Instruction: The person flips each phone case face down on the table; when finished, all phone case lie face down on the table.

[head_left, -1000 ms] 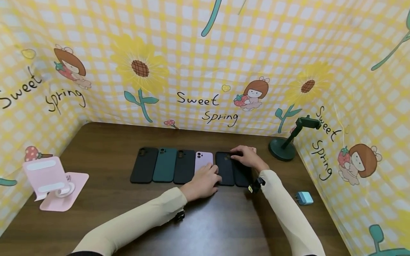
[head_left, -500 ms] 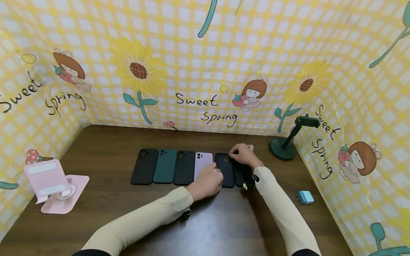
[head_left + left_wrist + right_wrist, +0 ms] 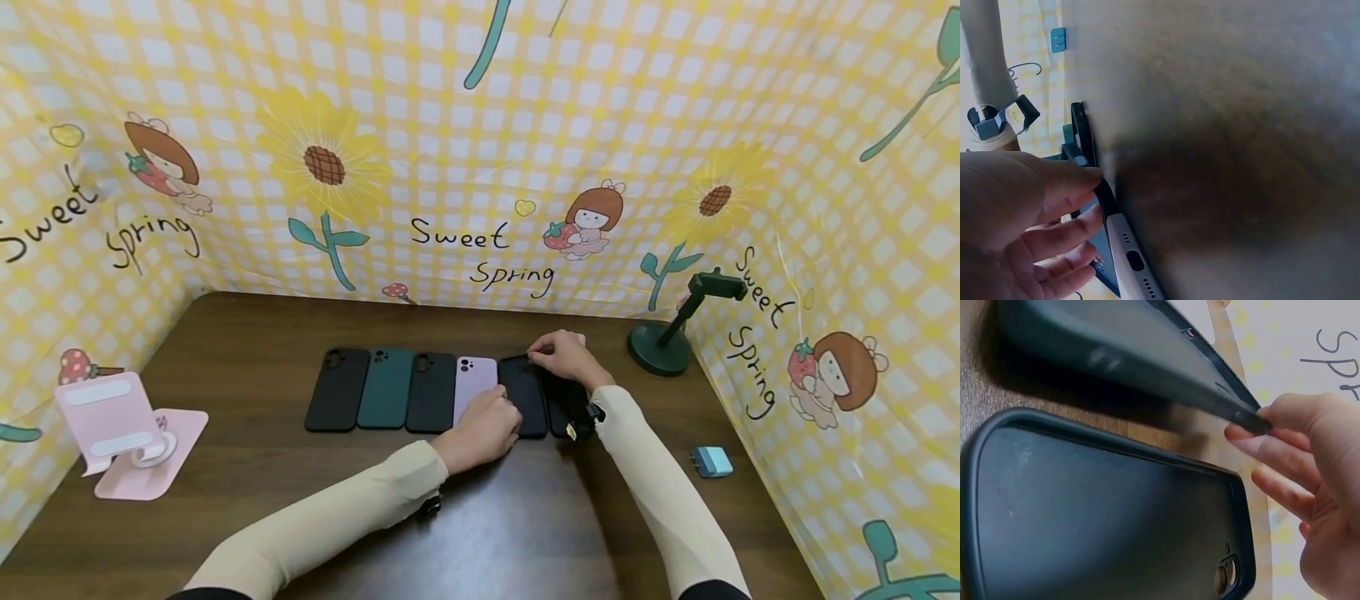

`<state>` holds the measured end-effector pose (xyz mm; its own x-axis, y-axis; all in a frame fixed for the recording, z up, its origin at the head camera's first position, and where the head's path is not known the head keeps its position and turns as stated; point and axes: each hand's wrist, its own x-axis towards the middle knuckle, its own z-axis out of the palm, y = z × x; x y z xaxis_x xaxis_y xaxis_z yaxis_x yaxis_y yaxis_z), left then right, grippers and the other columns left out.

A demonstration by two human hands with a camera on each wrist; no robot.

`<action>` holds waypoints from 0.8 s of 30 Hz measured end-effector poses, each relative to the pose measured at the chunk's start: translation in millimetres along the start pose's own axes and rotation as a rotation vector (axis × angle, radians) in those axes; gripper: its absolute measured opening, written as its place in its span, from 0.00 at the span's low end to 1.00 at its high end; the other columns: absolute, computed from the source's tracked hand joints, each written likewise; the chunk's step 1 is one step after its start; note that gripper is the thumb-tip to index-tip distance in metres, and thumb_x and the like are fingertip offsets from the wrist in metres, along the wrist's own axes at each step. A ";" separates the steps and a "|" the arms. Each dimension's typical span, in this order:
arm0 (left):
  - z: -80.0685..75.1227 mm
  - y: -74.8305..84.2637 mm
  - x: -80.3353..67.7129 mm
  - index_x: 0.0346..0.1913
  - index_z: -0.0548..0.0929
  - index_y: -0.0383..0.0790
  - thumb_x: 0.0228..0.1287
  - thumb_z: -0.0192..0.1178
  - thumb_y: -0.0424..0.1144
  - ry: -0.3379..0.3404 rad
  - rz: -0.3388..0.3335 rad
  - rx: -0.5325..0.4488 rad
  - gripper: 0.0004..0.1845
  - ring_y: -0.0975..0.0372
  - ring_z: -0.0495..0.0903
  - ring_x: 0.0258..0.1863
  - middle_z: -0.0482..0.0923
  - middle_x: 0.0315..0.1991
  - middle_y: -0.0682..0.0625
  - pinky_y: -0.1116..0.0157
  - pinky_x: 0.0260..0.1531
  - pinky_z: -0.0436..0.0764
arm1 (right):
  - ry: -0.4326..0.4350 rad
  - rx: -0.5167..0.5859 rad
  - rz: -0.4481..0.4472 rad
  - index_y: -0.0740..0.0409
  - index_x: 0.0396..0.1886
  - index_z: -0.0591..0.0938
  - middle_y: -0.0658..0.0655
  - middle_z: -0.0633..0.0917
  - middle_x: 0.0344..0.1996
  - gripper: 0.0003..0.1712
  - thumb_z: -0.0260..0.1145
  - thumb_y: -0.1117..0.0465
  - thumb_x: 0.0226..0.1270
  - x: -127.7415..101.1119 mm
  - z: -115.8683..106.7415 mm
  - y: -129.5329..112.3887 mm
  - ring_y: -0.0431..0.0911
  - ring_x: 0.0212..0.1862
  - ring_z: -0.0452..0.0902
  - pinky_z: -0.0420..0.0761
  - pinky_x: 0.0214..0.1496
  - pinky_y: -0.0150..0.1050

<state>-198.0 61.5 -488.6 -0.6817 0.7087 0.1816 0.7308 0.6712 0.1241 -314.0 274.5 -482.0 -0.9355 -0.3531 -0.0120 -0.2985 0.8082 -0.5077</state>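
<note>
Several phone cases lie in a row on the table. Between the finger and thumb of my right hand (image 3: 564, 356) is the top corner of a dark phone case (image 3: 528, 404), fifth from the left. That case is tilted off the table in the right wrist view. My left hand (image 3: 483, 425) pinches the same case at its near end, thumb and fingers against its rim (image 3: 1105, 195). Just left lies a lilac phone case (image 3: 472, 379), partly covered by my left hand. Another dark phone case (image 3: 1110, 506) lies inside up, under my right wrist.
Further left are a black case (image 3: 337, 392), a teal case (image 3: 386, 392) and another black case (image 3: 432, 396). A pink phone stand (image 3: 150, 475) is at the left. At the right are a green stand (image 3: 660, 348) and a blue charger plug (image 3: 712, 462).
My right hand has shifted left and pinches the fifth case's corner, whose far end has risen slightly. My left hand has moved a little right and closed on its near end.
</note>
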 end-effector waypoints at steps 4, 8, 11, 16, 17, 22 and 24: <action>-0.5 -0.1 -3.3 0.24 0.89 0.50 0.66 0.69 0.41 -0.024 -0.016 -0.025 0.11 0.61 0.76 0.33 0.87 0.25 0.58 0.65 0.35 0.79 | -0.016 0.086 -0.013 0.51 0.48 0.91 0.51 0.93 0.40 0.11 0.65 0.55 0.75 -3.7 -1.1 -0.1 0.49 0.50 0.88 0.54 0.63 0.54; -1.2 -0.6 -5.1 0.25 0.91 0.49 0.66 0.69 0.40 -0.015 -0.010 -0.039 0.10 0.61 0.77 0.33 0.87 0.26 0.57 0.64 0.34 0.79 | -0.036 0.153 -0.019 0.52 0.50 0.91 0.52 0.93 0.41 0.12 0.64 0.56 0.76 -8.0 -6.3 -2.1 0.50 0.51 0.88 0.47 0.76 0.63; -1.4 -1.2 -6.3 0.26 0.91 0.50 0.66 0.69 0.40 -0.007 -0.006 -0.034 0.09 0.61 0.78 0.32 0.88 0.27 0.58 0.64 0.35 0.80 | -0.056 0.189 -0.022 0.52 0.52 0.90 0.54 0.93 0.42 0.13 0.64 0.56 0.76 -10.1 -10.1 -3.1 0.50 0.50 0.88 0.49 0.78 0.65; -2.5 0.4 -7.7 0.27 0.91 0.49 0.65 0.69 0.41 -0.014 0.011 0.033 0.08 0.60 0.80 0.31 0.87 0.26 0.57 0.62 0.35 0.82 | -0.102 0.236 -0.008 0.54 0.55 0.89 0.56 0.92 0.46 0.15 0.64 0.55 0.77 -10.5 -10.5 0.1 0.49 0.49 0.88 0.81 0.59 0.49; -2.2 1.2 -7.7 0.29 0.90 0.48 0.65 0.69 0.41 -0.015 0.024 0.053 0.06 0.60 0.81 0.31 0.87 0.26 0.56 0.62 0.35 0.83 | -0.109 0.248 -0.001 0.54 0.55 0.89 0.57 0.92 0.47 0.16 0.64 0.55 0.77 -11.0 -10.5 0.1 0.49 0.50 0.88 0.83 0.55 0.46; 0.9 5.8 -6.4 0.62 0.81 0.44 0.68 0.67 0.38 0.021 0.100 0.156 0.20 0.60 0.82 0.26 0.83 0.23 0.52 0.64 0.27 0.82 | -0.125 0.281 0.004 0.56 0.57 0.88 0.60 0.91 0.49 0.16 0.64 0.55 0.77 -13.1 -11.2 -1.7 0.51 0.51 0.87 0.83 0.53 0.42; 0.8 8.1 -5.5 0.74 0.71 0.47 0.67 0.66 0.36 0.042 0.122 0.200 0.33 0.60 0.78 0.22 0.79 0.19 0.53 0.66 0.22 0.79 | -0.125 0.281 -0.008 0.57 0.57 0.88 0.60 0.91 0.49 0.16 0.64 0.56 0.77 -12.1 -11.2 -1.6 0.52 0.51 0.87 0.83 0.54 0.43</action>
<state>-188.3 63.2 -489.3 -0.5833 0.7806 0.2246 0.7838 0.6135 -0.0963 -304.3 282.7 -471.4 -0.8976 -0.4282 -0.1044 -0.2253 0.6494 -0.7263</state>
